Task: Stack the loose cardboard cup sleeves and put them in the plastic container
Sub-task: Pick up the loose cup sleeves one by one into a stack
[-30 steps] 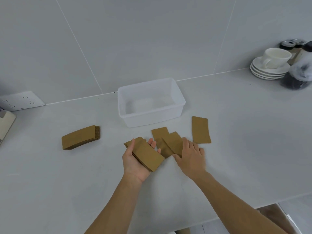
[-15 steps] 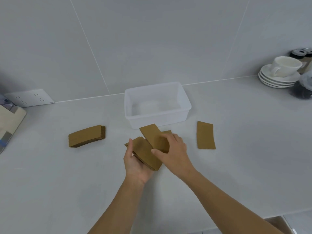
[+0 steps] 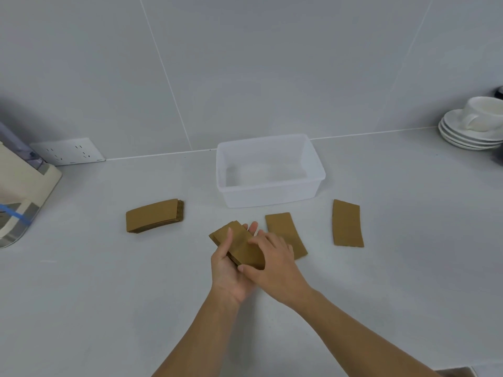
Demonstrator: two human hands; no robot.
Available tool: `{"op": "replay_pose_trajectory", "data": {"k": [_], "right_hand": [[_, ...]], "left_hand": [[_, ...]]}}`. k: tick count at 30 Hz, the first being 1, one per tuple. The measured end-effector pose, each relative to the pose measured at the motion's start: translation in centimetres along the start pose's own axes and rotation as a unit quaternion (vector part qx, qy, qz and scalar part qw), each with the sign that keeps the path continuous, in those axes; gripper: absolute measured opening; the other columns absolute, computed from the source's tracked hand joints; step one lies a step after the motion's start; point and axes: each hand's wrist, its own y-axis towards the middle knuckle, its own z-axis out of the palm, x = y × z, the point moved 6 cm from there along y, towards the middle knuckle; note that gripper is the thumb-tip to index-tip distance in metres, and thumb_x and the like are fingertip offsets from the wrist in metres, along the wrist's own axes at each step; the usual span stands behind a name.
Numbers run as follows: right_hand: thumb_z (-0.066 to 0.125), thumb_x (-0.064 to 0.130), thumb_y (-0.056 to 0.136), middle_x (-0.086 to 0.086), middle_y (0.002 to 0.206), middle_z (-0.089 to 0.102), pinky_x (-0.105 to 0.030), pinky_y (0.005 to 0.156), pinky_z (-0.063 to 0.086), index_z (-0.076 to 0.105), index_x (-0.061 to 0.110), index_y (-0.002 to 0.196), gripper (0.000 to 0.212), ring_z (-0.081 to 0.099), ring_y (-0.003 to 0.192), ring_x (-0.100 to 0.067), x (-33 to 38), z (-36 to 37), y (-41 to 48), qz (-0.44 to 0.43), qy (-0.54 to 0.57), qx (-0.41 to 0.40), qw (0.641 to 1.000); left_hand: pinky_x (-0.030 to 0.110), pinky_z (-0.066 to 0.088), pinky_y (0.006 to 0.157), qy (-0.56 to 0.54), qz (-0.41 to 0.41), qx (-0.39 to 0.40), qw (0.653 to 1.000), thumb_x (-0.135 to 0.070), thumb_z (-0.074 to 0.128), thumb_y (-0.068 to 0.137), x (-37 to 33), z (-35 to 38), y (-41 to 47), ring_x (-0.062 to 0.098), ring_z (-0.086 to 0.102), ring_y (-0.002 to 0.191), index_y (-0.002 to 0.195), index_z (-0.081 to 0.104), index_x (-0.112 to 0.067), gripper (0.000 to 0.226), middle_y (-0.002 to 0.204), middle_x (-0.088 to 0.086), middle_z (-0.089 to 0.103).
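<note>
On a pale grey counter [image 3: 381, 295], a clear plastic container [image 3: 268, 195] sits empty near the wall. In front of it, the left hand [image 3: 227, 270] cradles a small stack of cardboard sleeves [image 3: 241, 244] while the right hand [image 3: 272, 263] presses closed on the stack's near end. Another stack [image 3: 153, 215] lies to the left; two loose sleeves [image 3: 284, 232] [image 3: 347, 223] lie flat to the right.
</note>
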Motion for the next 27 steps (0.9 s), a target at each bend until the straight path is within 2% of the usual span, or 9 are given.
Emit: {"op": "replay_pose_trajectory", "data": {"k": [4,7,9,10,12,14,17,20,27], "right_hand": [[0.059,0.045,0.077,0.007,0.125,0.047,-0.029,0.102,0.025,0.050,0.024,0.123,0.051,0.038,0.119,-0.011,-0.4,0.3,0.2,-0.008,-0.025,0.058,0.998],[0.059,0.050,0.076,0.008,0.113,0.056,-0.032,0.096,0.041,0.059,0.025,0.112,0.044,0.051,0.105,-0.010,-1.0,0.2,0.7,0.019,0.013,0.132,0.991],[0.058,0.050,0.078,0.008,0.102,0.062,-0.031,0.086,0.048,0.064,0.025,0.101,0.035,0.056,0.094,-0.010,-1.6,-0.7,1.5,0.049,0.034,0.100,0.993],[0.056,0.050,0.080,0.006,0.104,0.063,-0.031,0.085,0.047,0.064,0.024,0.103,0.035,0.056,0.094,-0.012,-2.0,-1.3,2.0,0.064,0.010,0.058,0.996],[0.050,0.050,0.085,-0.001,0.115,0.061,-0.033,0.089,0.040,0.057,0.017,0.116,0.046,0.054,0.104,-0.020,-3.0,-2.7,2.8,0.085,-0.114,-0.040,0.989],[0.046,0.053,0.086,-0.008,0.126,0.054,-0.036,0.095,0.035,0.045,0.012,0.126,0.058,0.047,0.115,-0.025,-4.3,-3.1,3.1,0.110,-0.214,-0.088,0.967],[0.042,0.063,0.082,-0.012,0.146,0.034,-0.041,0.108,0.025,0.018,0.015,0.142,0.081,0.030,0.134,-0.028,-6.7,-2.4,2.9,0.164,-0.241,-0.071,0.954],[0.040,0.068,0.079,-0.013,0.151,0.025,-0.042,0.111,0.021,0.003,0.017,0.145,0.091,0.020,0.139,-0.028,-8.1,-1.1,2.3,0.190,-0.239,-0.053,0.951],[0.034,0.054,0.089,-0.014,0.139,0.039,-0.039,0.101,0.031,0.022,0.010,0.139,0.068,0.035,0.128,-0.030,-7.1,0.6,1.6,0.135,-0.333,-0.060,0.931]], "left_hand": [[0.041,0.055,0.075,-0.017,-0.028,-0.023,0.999,-0.040,0.070,0.067,0.3,-1.0,0.0,0.027,0.069,0.096,0.100,0.066,-0.012,0.044,0.112,0.005,0.071],[0.041,0.056,0.073,-0.022,-0.042,-0.057,0.997,-0.041,0.071,0.064,0.4,-1.9,0.0,0.027,0.069,0.087,0.096,0.066,-0.013,0.043,0.097,0.004,0.073],[0.041,0.057,0.071,-0.032,-0.039,-0.066,0.997,-0.039,0.072,0.065,0.2,-2.3,0.0,0.027,0.069,0.083,0.097,0.066,-0.012,0.041,0.093,0.006,0.073],[0.043,0.057,0.072,-0.038,-0.035,-0.070,0.996,-0.037,0.072,0.067,0.0,-2.4,0.0,0.027,0.069,0.082,0.099,0.066,-0.012,0.041,0.093,0.007,0.072],[0.046,0.056,0.077,-0.050,-0.022,-0.074,0.996,-0.036,0.072,0.068,-0.6,-2.6,0.0,0.027,0.069,0.085,0.102,0.064,-0.011,0.043,0.095,0.009,0.071],[0.048,0.055,0.079,-0.056,-0.007,-0.076,0.995,-0.036,0.071,0.068,-1.2,-2.9,0.0,0.026,0.070,0.085,0.104,0.063,-0.010,0.045,0.093,0.010,0.071],[0.049,0.055,0.079,-0.058,0.004,-0.082,0.995,-0.037,0.072,0.066,-1.8,-3.5,-0.2,0.026,0.071,0.084,0.106,0.063,-0.010,0.050,0.093,0.011,0.072],[0.049,0.055,0.077,-0.063,0.004,-0.078,0.995,-0.038,0.072,0.064,-2.0,-3.8,-0.3,0.026,0.071,0.083,0.107,0.062,-0.010,0.052,0.095,0.011,0.071],[0.050,0.055,0.078,-0.064,-0.003,-0.066,0.996,-0.043,0.071,0.066,-2.0,-4.1,-0.1,0.027,0.071,0.086,0.108,0.062,-0.010,0.053,0.096,0.012,0.072]]}}
